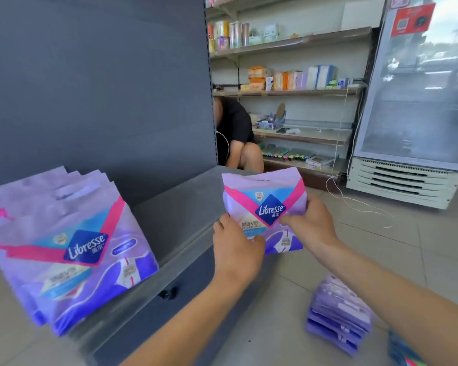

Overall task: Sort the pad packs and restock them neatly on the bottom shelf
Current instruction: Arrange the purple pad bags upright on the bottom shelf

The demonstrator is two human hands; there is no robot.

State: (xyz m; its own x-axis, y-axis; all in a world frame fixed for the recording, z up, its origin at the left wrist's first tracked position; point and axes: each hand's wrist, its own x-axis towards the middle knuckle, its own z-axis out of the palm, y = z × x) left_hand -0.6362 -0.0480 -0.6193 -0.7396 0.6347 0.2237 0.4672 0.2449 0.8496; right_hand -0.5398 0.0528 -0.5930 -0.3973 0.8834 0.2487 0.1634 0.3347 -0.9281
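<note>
A purple and pink Libresse pad pack (265, 207) is held upright at the right end of the grey bottom shelf (180, 215). My left hand (236, 249) grips its lower left corner, and my right hand (310, 223) grips its right side. Several larger Libresse packs (72, 247) stand in a row at the shelf's left end, leaning back. A stack of purple packs (339, 313) lies on the floor under my right forearm.
The shelf's dark back panel (103, 88) rises behind the packs. A person in black (236, 133) crouches past the shelf end. Stocked wall shelves (296, 88) and a glass-door cooler (418, 101) stand beyond. A thin white cable (360, 202) trails over the tiled floor.
</note>
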